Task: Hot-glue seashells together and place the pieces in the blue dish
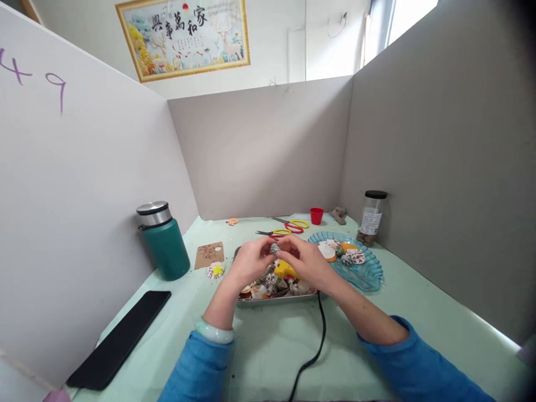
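Over a metal tray full of shells, my left hand and my right hand meet, thumbs and fingers pinched round a small grey speckled shell between them. Beneath my hands, a yellow piece lies among the shells. Right of the tray, a blue scalloped plate bears white, orange and speckled pieces. A round speckled piece with a yellow star rests left of the tray.
At left stand a green bottle and a black flat object. Scissors, a red cup and a black-lidded jar are behind. A brown card lies left; a black cable runs in front. Grey panels enclose the table.
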{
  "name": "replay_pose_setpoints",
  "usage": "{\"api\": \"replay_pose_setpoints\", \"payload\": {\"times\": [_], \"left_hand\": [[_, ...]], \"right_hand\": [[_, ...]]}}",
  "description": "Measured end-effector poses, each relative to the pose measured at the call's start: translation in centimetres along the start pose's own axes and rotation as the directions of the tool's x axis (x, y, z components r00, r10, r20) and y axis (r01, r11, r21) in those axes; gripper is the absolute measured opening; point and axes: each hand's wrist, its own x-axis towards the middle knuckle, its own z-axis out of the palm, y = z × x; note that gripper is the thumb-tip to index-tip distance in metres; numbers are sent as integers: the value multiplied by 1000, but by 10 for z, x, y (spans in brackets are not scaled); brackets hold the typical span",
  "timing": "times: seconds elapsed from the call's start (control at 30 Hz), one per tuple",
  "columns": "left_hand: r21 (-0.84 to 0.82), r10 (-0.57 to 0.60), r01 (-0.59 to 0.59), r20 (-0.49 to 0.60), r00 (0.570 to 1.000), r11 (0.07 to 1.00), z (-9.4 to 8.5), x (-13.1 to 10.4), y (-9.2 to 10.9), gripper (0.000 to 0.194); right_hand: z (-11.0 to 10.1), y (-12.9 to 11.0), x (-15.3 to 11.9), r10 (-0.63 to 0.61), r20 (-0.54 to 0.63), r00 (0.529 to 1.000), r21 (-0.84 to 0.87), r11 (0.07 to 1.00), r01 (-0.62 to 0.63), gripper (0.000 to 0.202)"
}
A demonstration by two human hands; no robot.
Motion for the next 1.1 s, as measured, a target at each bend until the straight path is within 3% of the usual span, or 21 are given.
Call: {"api": "replay_pose_setpoints", "payload": {"times": [0.1, 0.23, 0.37, 0.5, 0.6, 0.67, 0.93, 1.1], "left_hand": [[-229, -46, 45, 1, 999, 973, 5, 0, -4, 39], [-439, -134, 154, 76, 988, 885, 5, -2, -11, 48], [-461, -201, 188, 21, 979, 867, -1, -2, -20, 42], [-412, -299, 236, -95, 950, 880, -10, -2, -28, 44], [-437, -319, 240, -117, 940, 867, -13, -2, -33, 46], [-461, -320, 227, -135, 938, 858, -13, -2, -36, 45], [-611, -424, 213, -222, 878, 762, -17, -2, -40, 47], [-659, -447, 193, -241, 861, 727, -19, -3, -38, 45]], "right_hand": [[6, 11, 3, 31, -57, 998, 105, 994, -25, 17], [7, 19, 2, 22, -28, 999, 125, 992, -18, 17], [1, 14, 2, -50, 83, 995, 20, 999, 49, 18], [-3, 8, 15, -13, 168, 986, -244, 968, 54, 14], [4, 2, 34, 17, 286, 958, -482, 867, 129, 17], [14, -2, 48, 84, 377, 923, -646, 738, 196, 23], [65, 3, 78, 163, 584, 795, -646, 687, 334, 21], [69, 14, 87, 120, 586, 802, -591, 740, 321, 16]]}}
